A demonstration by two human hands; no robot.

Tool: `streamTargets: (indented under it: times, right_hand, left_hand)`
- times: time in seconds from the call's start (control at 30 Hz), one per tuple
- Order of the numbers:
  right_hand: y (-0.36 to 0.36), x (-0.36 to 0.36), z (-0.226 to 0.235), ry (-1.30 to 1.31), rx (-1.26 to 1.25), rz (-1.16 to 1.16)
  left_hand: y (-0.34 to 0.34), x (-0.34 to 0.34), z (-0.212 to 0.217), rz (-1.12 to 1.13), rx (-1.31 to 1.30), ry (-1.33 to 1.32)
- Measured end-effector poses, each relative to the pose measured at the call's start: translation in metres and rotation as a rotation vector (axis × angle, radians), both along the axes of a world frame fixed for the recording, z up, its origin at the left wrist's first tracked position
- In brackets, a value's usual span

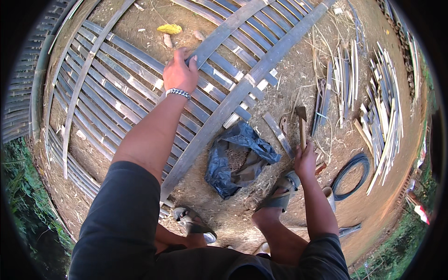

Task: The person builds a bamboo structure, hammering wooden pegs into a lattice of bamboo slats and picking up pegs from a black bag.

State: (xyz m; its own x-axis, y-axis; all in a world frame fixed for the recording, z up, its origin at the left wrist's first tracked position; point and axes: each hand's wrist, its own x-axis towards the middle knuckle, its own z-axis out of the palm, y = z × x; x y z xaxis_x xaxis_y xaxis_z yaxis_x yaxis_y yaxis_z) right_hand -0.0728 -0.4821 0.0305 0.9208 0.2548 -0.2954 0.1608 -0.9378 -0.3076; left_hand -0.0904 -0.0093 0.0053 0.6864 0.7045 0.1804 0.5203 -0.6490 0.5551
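Observation:
My left hand (181,72), with a chain bracelet at the wrist, closes round the lower end of a flat bamboo slat (219,35). That slat lies slantwise across a frame of split bamboo strips (126,86) on the ground. A long bamboo rail (219,123) runs along the frame's near right side. In my right hand (305,161), held upright to the right of the frame, is a hammer (302,128) with a wooden handle and a dark head. Between my hands, an open black plastic bag (224,163) holds a pile of small brownish pieces, probably nails.
A loose bamboo piece (278,135) lies beside the bag. To the right are bundles of bamboo strips (385,116) and a coil of black wire (352,175). A yellow leaf (169,29) is beyond my left hand. My sandalled feet (280,193) stand near the bag.

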Motion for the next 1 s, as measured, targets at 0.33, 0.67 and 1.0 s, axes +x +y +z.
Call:
streamTargets:
  times: [0.33,0.67,1.0]
  right_hand:
    - [-0.001,-0.002,-0.011,-0.021,0.026,-0.019]
    - [0.008,0.012,0.004,0.175,-0.035,-0.021]
    - [0.001,0.02,0.009,0.208,-0.048,-0.016]
  left_hand:
    - [0.0,0.004,0.004,-0.008,0.019,-0.008]
    - [0.002,-0.007,0.008,0.069,0.03,-0.361]
    - [-0.154,-0.146,0.055,-0.975,-0.06,0.295]
